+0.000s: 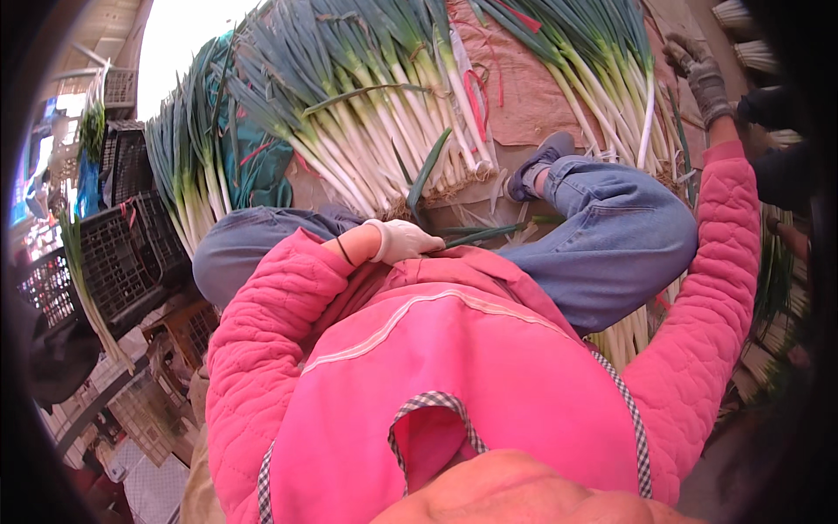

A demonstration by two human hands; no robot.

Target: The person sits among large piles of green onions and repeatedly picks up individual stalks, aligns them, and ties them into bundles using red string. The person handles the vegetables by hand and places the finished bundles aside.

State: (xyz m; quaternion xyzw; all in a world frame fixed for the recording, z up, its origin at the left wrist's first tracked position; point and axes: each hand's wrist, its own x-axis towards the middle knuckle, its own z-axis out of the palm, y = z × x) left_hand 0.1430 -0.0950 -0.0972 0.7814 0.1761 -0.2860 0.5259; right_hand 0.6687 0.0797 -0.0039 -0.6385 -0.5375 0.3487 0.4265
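Note:
My left hand (402, 242), in a white glove, rests at my lap with its fingers curled near the apron's edge; whether it grips anything is hidden. Stretched out to the far right, my right hand (695, 69) wears a dirty grey glove, and its fingers are bent beside a pile of long green onions (622, 98). Nothing shows in that hand. A larger pile of green onions (386, 124) lies in front of me, roots towards me. One loose green leaf (431, 171) sticks up over its roots, and more leaves (484, 234) lie by my left hand.
Pink sheeting (524, 98) with red ties lies between the piles. More green onions (196, 170) lean by a teal cloth (262, 177) at left. Black plastic crates (124, 262) stand beyond, with onion stalks (88, 295) on them. At right, a person's dark-clothed legs (779, 177) are close to my arm.

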